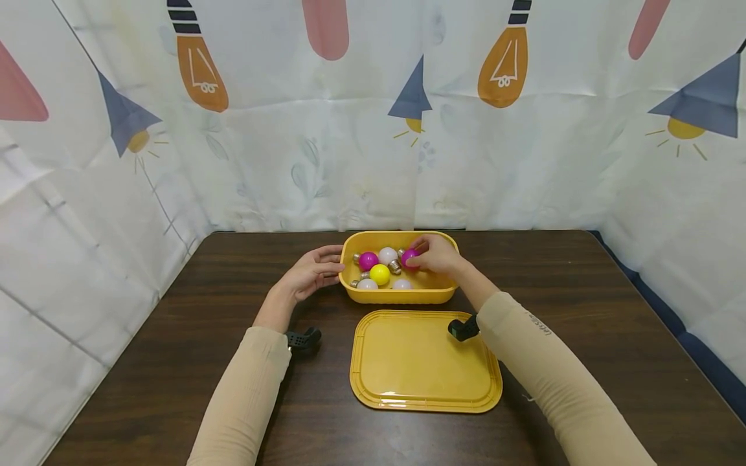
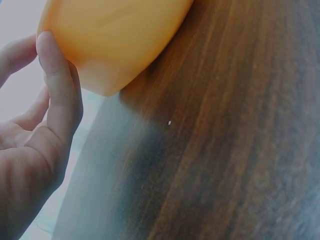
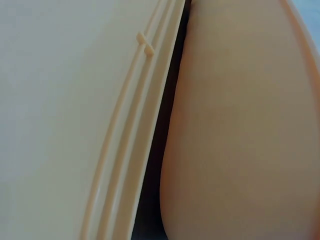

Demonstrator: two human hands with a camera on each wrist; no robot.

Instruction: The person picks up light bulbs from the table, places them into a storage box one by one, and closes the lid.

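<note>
A yellow plastic basket [image 1: 402, 296] holds several toy light bulbs with silvery screw bases. Inside its right part my right hand [image 1: 437, 254] pinches a magenta bulb [image 1: 410, 257] between thumb and fingers. Left of it lie another magenta bulb [image 1: 368, 261], a yellow bulb [image 1: 380, 274] and white bulbs, one of them a white bulb [image 1: 387, 255] at the back. My left hand [image 1: 315, 270] rests its fairly straight fingers and thumb against the basket's left end. In the left wrist view the thumb [image 2: 52, 55] touches the basket's outer wall [image 2: 115, 40]. The right wrist view does not show the right hand.
A flat yellow lid [image 1: 425, 362] with a raised rim lies in front of the basket, under my right wrist. Both stand on a dark wooden table [image 1: 175, 375]. A printed white cloth [image 1: 350, 162] hangs behind the table's far edge.
</note>
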